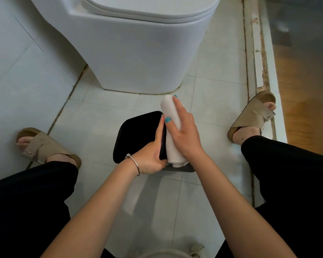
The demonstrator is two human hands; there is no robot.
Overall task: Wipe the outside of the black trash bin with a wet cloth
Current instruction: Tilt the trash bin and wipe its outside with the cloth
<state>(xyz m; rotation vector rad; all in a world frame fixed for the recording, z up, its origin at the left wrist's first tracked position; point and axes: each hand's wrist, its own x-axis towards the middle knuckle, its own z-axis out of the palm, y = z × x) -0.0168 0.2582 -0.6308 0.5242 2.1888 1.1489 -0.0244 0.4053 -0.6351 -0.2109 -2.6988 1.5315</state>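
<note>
Black trash bin [138, 135], floor before toilet [138, 43].
Left hand [153, 157] grips bin's right edge; right hand [185, 133] curled round rolled white cloth [171, 146], pressing it against the bin's side.

Pretty clearly a home bathroom: white toilet [138, 43] with the lid down, pale tiled floor [101, 112] with grimy grout, tiled wall [17, 62] on the left, and a raised threshold [259, 62] leading onto wood flooring [306, 90].

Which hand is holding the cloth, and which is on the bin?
The right hand grips the rolled white cloth against the bin's side. The left hand, the one with the bracelet, holds the black trash bin steady.
</note>
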